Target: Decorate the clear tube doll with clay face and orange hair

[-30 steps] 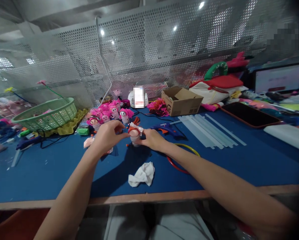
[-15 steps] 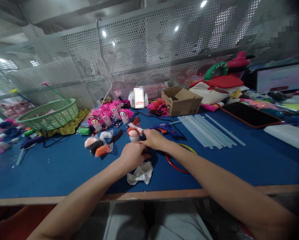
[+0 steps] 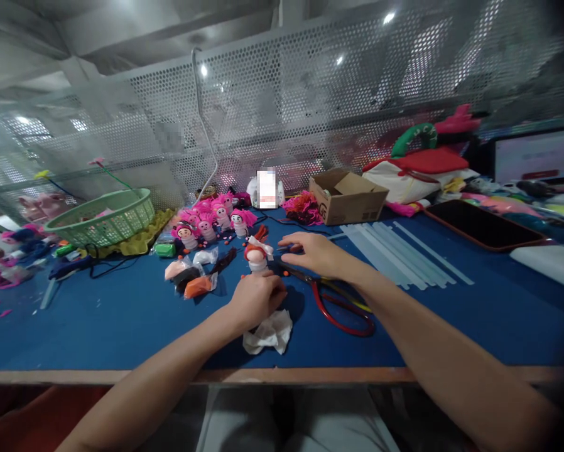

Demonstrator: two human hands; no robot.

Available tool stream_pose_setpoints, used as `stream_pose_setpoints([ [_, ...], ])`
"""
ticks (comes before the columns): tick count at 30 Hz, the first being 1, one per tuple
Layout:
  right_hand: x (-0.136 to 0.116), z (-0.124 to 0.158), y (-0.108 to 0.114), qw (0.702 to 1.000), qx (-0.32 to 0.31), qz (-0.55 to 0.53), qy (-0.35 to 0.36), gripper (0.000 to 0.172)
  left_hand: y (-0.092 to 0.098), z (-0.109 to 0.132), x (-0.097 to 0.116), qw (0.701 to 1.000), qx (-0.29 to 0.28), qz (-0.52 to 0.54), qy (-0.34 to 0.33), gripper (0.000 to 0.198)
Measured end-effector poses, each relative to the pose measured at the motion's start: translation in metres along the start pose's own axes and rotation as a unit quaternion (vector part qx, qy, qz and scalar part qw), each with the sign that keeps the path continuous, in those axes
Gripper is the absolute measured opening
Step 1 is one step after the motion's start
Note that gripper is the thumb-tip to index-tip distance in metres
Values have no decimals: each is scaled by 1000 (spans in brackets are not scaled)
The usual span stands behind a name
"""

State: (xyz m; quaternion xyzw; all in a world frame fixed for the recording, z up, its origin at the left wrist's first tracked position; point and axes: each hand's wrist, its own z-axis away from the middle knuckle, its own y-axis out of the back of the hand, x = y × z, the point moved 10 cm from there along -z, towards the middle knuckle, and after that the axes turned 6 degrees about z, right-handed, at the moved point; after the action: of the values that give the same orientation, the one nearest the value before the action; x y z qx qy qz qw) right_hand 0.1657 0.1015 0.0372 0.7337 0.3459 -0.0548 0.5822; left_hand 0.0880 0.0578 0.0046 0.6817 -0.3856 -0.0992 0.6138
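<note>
A small doll (image 3: 257, 258) with red-orange hair, a blank peach face and a white bow stands upright in front of me. My left hand (image 3: 259, 296) is closed at its lower body, which the fingers partly hide. My right hand (image 3: 313, 252) is over the blue glue gun, mostly covering it, with thumb and fingers apart. Beneath its wrist lie scissors (image 3: 341, 317) with red and yellow handle loops. A crumpled white tissue (image 3: 269, 333) lies just below my left hand.
Several pink-haired dolls (image 3: 206, 227) stand behind bagged clay (image 3: 200, 285). A green basket (image 3: 105, 220) is at the left. Glue sticks (image 3: 395, 254), a cardboard box (image 3: 350, 201) and a phone (image 3: 484, 225) are to the right. The table edge (image 3: 145, 376) runs nearest me.
My right hand has left the doll and moved right onto the glue gun, its fingers spreading. My left hand stays at the doll. The view has shifted slightly.
</note>
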Motion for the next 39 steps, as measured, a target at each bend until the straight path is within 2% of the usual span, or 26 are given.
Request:
stream_pose_setpoints([
  [3,-14,8,14,998,10,-65,7,19,37,5,1,992,82,95,-6,10],
  [6,-25,17,2,976,-49,-211,-16,27,64,11,-3,975,133,180,-10,12],
  [8,-31,22,-5,956,-56,-288,-19,27,71,16,-6,966,154,208,-18,12],
  [12,-32,29,-26,932,-60,-354,-53,25,67,25,-19,951,180,250,2,10],
  [15,-31,31,-38,926,-54,-367,-68,25,58,29,-29,943,177,280,27,10],
  [22,-31,30,-35,940,6,-340,-41,19,55,30,-35,929,185,318,35,9],
  [27,-33,29,-33,948,15,-318,-19,15,48,29,-40,915,172,362,50,9],
  [32,-32,29,-33,957,21,-287,-32,14,43,27,-44,909,166,380,53,12],
  [39,-28,30,-38,958,14,-280,-54,18,45,26,-41,914,166,366,49,12],
])
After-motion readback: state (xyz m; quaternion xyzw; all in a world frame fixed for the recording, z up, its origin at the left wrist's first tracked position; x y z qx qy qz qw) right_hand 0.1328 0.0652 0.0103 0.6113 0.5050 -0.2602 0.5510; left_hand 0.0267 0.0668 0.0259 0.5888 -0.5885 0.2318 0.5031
